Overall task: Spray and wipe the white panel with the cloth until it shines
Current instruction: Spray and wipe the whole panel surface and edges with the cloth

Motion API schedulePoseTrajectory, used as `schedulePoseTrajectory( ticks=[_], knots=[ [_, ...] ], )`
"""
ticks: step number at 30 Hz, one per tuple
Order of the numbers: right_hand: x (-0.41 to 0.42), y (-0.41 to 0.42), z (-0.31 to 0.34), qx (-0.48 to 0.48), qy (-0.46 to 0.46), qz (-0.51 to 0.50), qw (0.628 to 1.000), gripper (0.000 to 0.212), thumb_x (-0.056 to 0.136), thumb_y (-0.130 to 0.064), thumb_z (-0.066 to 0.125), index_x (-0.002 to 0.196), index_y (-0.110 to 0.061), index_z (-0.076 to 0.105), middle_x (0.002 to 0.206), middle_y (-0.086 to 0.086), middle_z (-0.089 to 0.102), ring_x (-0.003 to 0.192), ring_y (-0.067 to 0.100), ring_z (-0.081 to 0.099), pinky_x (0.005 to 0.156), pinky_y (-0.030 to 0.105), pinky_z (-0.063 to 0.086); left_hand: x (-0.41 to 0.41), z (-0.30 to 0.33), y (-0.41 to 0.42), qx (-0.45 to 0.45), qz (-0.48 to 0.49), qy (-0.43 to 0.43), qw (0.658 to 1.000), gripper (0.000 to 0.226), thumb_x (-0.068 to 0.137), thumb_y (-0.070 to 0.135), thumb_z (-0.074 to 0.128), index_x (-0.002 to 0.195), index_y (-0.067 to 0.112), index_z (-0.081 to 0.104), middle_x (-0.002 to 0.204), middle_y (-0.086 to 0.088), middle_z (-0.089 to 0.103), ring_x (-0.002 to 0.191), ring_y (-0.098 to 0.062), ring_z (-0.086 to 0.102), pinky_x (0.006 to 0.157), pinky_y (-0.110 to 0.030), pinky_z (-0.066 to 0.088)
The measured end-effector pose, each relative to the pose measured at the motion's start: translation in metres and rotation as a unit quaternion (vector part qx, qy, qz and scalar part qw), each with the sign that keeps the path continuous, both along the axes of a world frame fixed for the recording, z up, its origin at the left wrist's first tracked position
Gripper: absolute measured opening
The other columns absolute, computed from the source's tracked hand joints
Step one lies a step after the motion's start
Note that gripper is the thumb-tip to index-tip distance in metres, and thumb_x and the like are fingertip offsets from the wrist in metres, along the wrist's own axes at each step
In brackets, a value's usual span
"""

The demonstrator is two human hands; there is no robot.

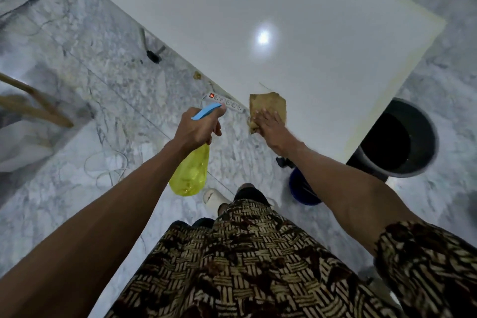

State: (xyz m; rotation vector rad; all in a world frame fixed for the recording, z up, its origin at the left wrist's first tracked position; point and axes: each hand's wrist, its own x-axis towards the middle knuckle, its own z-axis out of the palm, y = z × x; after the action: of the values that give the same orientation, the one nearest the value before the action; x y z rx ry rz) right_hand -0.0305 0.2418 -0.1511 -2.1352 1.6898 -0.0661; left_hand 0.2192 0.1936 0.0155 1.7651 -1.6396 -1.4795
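Observation:
The large white panel (258,8) fills the upper middle of the view and reflects a bright lamp spot. A tan cloth (269,104) lies on its near left edge. My right hand (271,125) presses flat on the cloth's near part with straight fingers. My left hand (196,128) grips the neck of a yellow spray bottle (191,173) with a blue trigger head (206,111), held just left of the panel over the floor, nozzle pointing toward the panel.
A white power strip (227,103) with a lit red switch lies on the marble floor by the panel's edge. A dark bucket (402,137) stands under the panel's right corner, a blue tub (302,188) nearer me. Cables and wooden sticks (33,103) lie left.

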Motion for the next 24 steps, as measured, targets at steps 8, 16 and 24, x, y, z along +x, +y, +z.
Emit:
schedulePoseTrajectory(
  ticks=[8,16,24],
  knots=[
    [-0.046,0.08,0.004,-0.008,-0.006,0.012,1.0,0.043,0.106,-0.022,0.036,0.145,-0.007,0.041,0.16,0.011,0.028,0.15,0.032,0.013,0.119,0.045,-0.002,-0.063,-0.009,0.062,0.015,-0.005,-0.009,1.0,0.061,0.099,0.053,0.066,0.072,-0.001,0.075,0.072,-0.014,0.078,0.051,-0.025,0.064,0.058,-0.03,0.055],
    [-0.105,0.165,0.002,0.015,-0.005,0.046,0.999,0.045,0.102,-0.016,0.04,0.146,-0.006,0.042,0.156,0.014,0.034,0.147,0.037,0.022,0.12,0.055,0.01,-0.131,-0.014,0.141,0.023,0.029,0.018,0.999,0.058,0.1,0.051,0.067,0.07,0.002,0.073,0.076,-0.019,0.077,0.058,-0.029,0.068,0.058,-0.033,0.055],
    [-0.152,0.229,0.024,0.073,0.012,0.03,0.997,0.055,0.101,-0.02,0.014,0.155,-0.01,0.018,0.165,0.008,0.004,0.152,0.026,-0.004,0.124,0.045,-0.004,-0.167,-0.012,0.197,0.013,0.044,0.045,0.998,0.058,0.099,0.047,0.067,0.077,-0.005,0.076,0.074,-0.02,0.076,0.075,-0.05,0.072,0.062,-0.042,0.058]
  ],
)
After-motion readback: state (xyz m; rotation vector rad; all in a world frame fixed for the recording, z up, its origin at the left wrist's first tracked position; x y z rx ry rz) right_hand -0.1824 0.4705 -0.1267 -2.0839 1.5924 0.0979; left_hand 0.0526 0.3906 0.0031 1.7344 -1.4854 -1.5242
